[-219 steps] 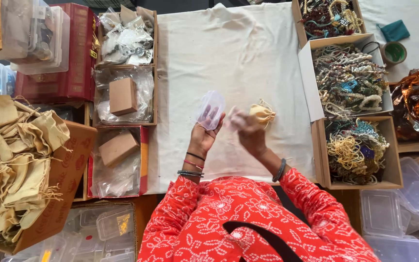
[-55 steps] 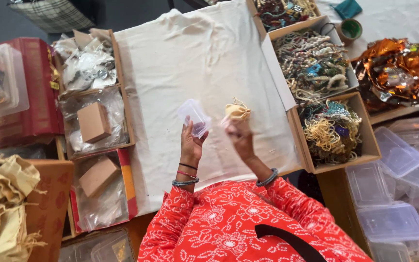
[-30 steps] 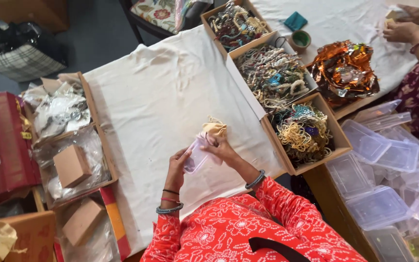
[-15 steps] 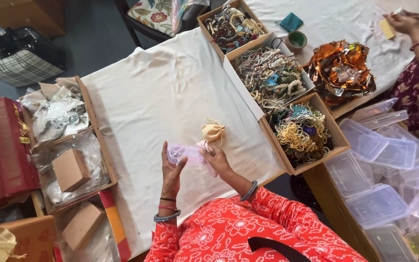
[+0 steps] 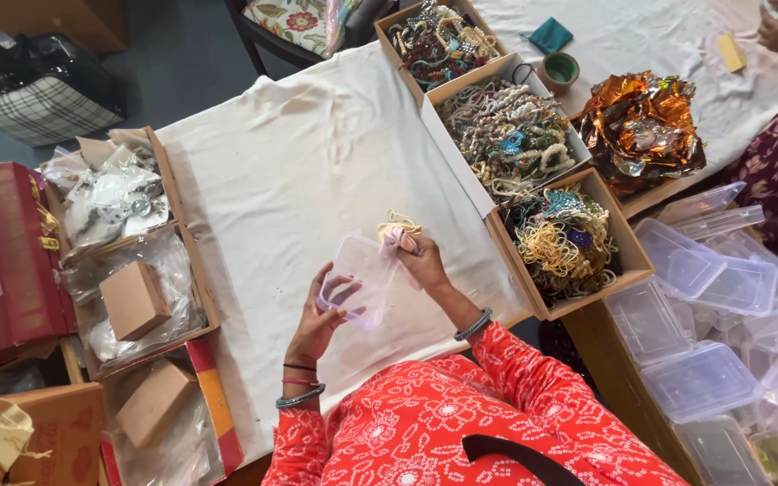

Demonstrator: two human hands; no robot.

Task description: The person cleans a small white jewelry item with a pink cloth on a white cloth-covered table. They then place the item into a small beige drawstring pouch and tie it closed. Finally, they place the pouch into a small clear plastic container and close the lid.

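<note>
Pouch (image 5: 359, 288) in left hand (image 5: 317, 326), long axis toward bundle (image 5: 398, 236).

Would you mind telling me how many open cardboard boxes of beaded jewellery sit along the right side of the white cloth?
3, in a row: the far box, the middle box and the near box, closest to the right hand. Others may lie outside the picture.

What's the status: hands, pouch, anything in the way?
Left hand holds clear pouch. Right hand pinches beige bundle at its mouth. Cloth ahead bare.
</note>
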